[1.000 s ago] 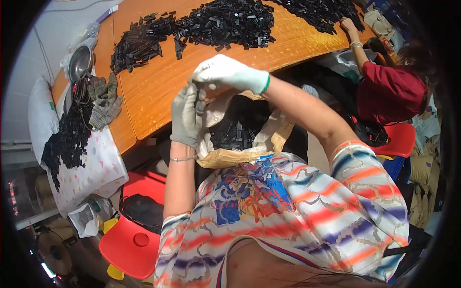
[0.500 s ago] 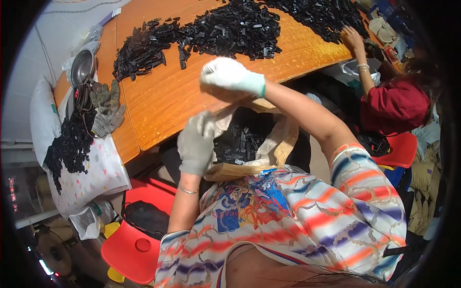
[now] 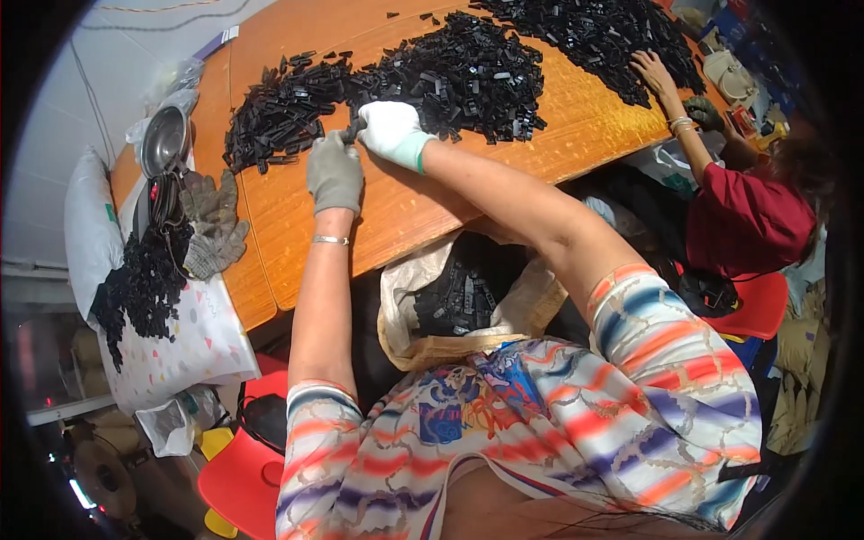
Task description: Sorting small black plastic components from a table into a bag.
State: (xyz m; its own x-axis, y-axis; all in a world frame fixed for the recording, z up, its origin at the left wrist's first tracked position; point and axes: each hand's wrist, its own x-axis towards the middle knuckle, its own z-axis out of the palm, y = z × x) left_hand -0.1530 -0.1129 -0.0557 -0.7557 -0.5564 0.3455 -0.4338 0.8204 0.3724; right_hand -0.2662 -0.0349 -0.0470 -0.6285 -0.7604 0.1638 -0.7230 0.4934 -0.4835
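Note:
My left hand (image 3: 334, 173) wears a grey glove and rests on the orange table (image 3: 396, 216), fingers curled at the near edge of a big heap of small black plastic parts (image 3: 432, 81). My right hand (image 3: 389, 129), in a white glove with a green cuff, sits just beside it, and both pinch a small black part (image 3: 351, 130) between them. An open sack (image 3: 450, 306) with black parts inside lies in my lap below the table edge.
A second heap of black parts (image 3: 603, 36) lies far right, where another person in a red top (image 3: 747, 216) reaches a hand (image 3: 652, 72) into it. At left are a metal bowl (image 3: 165, 139), spare grey gloves (image 3: 211, 225), a white sack (image 3: 193, 337) with black parts and red stools (image 3: 243, 477).
Both hands rose from the sack in my lap and reached forward across the table to the edge of the black heap, where they now meet on a part.

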